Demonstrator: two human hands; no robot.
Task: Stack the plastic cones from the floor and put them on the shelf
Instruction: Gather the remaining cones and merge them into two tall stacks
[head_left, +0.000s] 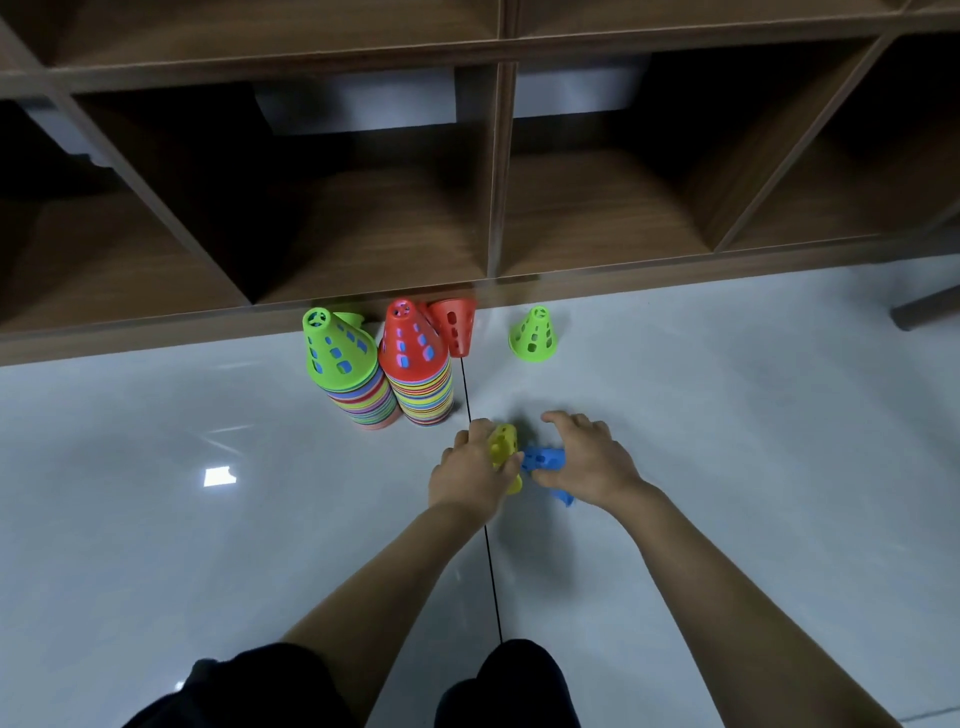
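— Holding a cone in each hand, is that it?

— Yes. The left hand (470, 470) is wrapped around a yellow cone (505, 447), and the right hand (584, 457) lies over a blue cone (543, 460) with its fingers only loosely curled; how firmly it grips, I cannot tell. The two cones touch between the hands, low over the floor (727, 415).

— So the step is nesting one into the other?

— I judge so. To do it well, turn both so their narrow tips point the same way, line up the axes, then slide the wide mouth of one over the tip of the other, without squeezing the thin plastic out of round.

— And the rest?

— Just beyond the left hand stand two tall stacks, one topped green (337, 345), one topped red (410, 340), side by side and touching. Beyond the red-topped stack a loose red cone (454, 325) leans by the shelf (493, 291) edge. Further beyond the right hand a single green cone (535, 335) stands upright, well apart from the stacks. The pair in hand should go onto a stack squarely, or the tower may lean.

— The shelf?

— Nothing on it yet that I can see.
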